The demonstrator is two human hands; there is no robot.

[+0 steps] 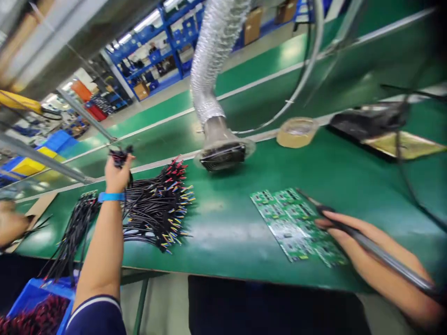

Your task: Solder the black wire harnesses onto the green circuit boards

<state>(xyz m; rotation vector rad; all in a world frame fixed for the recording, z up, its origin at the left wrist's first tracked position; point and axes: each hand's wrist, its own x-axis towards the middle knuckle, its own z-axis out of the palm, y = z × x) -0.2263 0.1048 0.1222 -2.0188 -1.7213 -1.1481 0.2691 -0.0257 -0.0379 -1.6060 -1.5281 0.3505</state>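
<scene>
My left hand (117, 173) is raised over the far left of the green bench and grips the black connector end of a cable harness (120, 156). A blue wristband sits on that wrist. Below it lies a pile of black cable harnesses (157, 209) with coloured wire tips fanned to the right. My right hand (352, 232) rests at the right edge of a green circuit board panel (296, 225) and holds a soldering iron (314, 202), its tip over the panel's upper right corner.
A silver fume hose with a fan inlet (221, 156) hangs over the bench behind the boards. A tape roll (297, 131) and a soldering station (370, 121) sit at the back right. A blue bin of harnesses (35, 311) stands at lower left; another person's hand (12, 223) shows at the left edge.
</scene>
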